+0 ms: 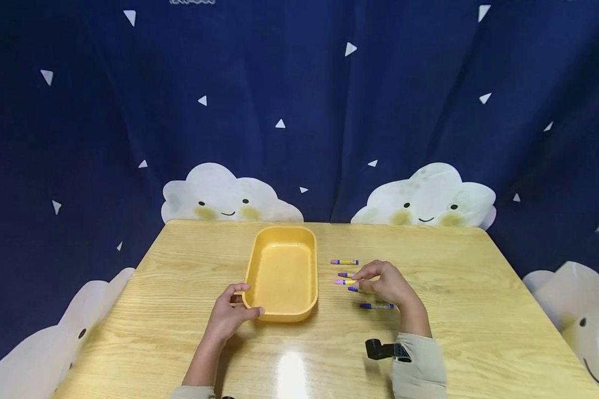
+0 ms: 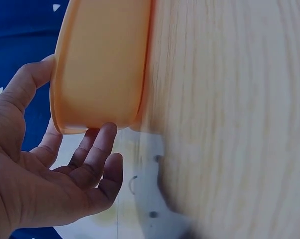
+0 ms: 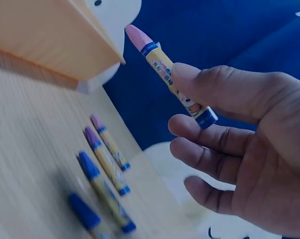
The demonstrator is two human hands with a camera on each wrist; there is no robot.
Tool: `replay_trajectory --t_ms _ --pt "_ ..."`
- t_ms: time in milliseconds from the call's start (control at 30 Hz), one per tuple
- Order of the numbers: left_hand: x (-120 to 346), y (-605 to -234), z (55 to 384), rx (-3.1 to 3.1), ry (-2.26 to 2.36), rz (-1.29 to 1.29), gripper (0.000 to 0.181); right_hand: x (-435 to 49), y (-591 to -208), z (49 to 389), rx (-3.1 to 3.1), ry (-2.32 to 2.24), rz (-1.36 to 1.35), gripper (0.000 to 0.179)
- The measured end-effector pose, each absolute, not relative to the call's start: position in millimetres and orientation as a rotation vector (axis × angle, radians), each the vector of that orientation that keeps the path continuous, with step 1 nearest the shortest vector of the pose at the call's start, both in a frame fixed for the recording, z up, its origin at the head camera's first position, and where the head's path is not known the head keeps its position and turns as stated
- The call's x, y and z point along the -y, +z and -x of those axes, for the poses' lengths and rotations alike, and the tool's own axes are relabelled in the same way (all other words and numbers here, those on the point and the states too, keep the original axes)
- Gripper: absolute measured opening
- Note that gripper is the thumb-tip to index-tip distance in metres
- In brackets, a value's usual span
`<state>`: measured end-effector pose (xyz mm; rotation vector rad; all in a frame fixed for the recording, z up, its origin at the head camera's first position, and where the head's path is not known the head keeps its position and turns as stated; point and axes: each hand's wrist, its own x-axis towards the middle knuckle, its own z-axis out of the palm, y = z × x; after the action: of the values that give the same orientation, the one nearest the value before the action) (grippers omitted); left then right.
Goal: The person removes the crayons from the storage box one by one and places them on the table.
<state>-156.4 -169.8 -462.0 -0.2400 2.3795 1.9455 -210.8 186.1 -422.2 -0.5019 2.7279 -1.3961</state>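
My right hand (image 1: pixel 388 285) pinches a pink crayon (image 3: pixel 162 72) with a yellow wrapper and blue bands, its pink tip pointing toward the tray. In the right wrist view the crayon is lifted above the table, thumb on its wrapper. Several more crayons lie in a loose row beneath that hand: a light purple one (image 1: pixel 344 262), a purple one (image 3: pixel 107 159), a blue one (image 3: pixel 107 191) and a darker blue one (image 1: pixel 376 306). At the near left corner of a yellow plastic tray (image 1: pixel 282 318), my left hand (image 1: pixel 228 313) grips the rim, with fingers spread around the corner.
The tray stands on a light wooden table (image 1: pixel 179 266), left of the crayons, and its inside floor shows bare. Behind the table hangs a dark blue curtain (image 1: pixel 319 111) with white triangles and smiling clouds. A small black wrist camera (image 1: pixel 379 349) sits on the right sleeve.
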Motion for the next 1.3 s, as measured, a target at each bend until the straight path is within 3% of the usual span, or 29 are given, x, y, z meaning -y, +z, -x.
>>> replay_trajectory --t_ms 600,800,1167,1300 --pt "168 -459 156 -2.381 1.939 0.243 0.067 -252 -452 169 -2.683 -1.444 0.261 0.011" --pt "168 -460 156 -2.376 1.938 0.237 0.067 -261 -461 160 -2.643 -1.452 0.129 0.019" --pt "167 -461 156 -2.362 1.953 0.231 0.067 -272 -473 153 -2.726 -1.347 0.083 0.014" --pt "165 -443 148 -2.334 1.967 0.226 0.064 -271 -477 154 -2.755 -1.338 0.116 0.013"
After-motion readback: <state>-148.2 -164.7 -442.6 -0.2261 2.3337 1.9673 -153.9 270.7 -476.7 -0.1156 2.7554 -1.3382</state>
